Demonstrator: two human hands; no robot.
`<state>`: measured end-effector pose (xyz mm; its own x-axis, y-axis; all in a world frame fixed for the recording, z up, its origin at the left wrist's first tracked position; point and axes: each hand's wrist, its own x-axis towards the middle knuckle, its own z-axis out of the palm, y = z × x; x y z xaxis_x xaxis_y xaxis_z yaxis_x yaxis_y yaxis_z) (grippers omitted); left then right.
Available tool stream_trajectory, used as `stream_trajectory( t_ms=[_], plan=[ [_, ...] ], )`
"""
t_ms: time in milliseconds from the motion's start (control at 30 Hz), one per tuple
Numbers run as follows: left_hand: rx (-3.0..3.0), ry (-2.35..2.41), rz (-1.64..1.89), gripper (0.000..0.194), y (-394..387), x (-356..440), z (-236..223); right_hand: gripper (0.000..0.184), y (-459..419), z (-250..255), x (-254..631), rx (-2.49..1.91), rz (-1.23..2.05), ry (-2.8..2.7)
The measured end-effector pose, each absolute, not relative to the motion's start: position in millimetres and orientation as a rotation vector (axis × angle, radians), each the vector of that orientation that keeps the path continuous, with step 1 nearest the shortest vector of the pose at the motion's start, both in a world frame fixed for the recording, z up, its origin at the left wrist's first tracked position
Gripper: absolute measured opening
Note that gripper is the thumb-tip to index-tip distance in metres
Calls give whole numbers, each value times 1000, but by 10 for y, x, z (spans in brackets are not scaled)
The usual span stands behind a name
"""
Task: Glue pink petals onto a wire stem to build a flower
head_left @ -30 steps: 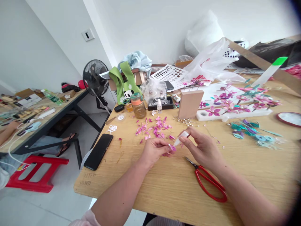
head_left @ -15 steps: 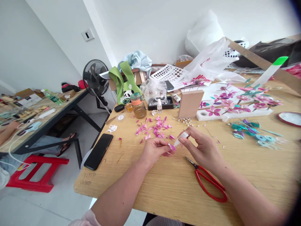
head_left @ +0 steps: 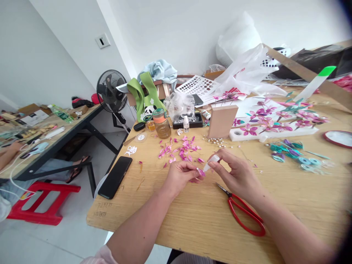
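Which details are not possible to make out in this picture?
In the head view:
Whether the white tube touches the pink piece: too small.
The pink piece's held end: hidden by the left hand.
Writing on the table: too faint and small.
Co-worker's arm: cut off by the left edge.

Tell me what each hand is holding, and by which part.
The left hand pinches some pink petals; the exact spot is hidden. The right hand grips a small white bottle by its wide end.

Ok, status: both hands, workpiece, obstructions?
Left hand pinching pink piece. Right hand holding white bottle, nozzle at the piece, contact unclear. Scissors by right forearm, loose petals beyond; neither blocking.
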<state>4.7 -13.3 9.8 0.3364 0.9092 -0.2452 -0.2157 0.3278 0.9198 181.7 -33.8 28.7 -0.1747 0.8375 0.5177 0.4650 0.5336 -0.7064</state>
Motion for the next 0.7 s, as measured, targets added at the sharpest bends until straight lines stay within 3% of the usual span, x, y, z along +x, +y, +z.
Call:
stream_trajectory(
  t_ms=[700],
  plan=[
    [958,930,881,33,-138,45,103,16,-343,310,1806,-1080,456,-1815]
  ],
)
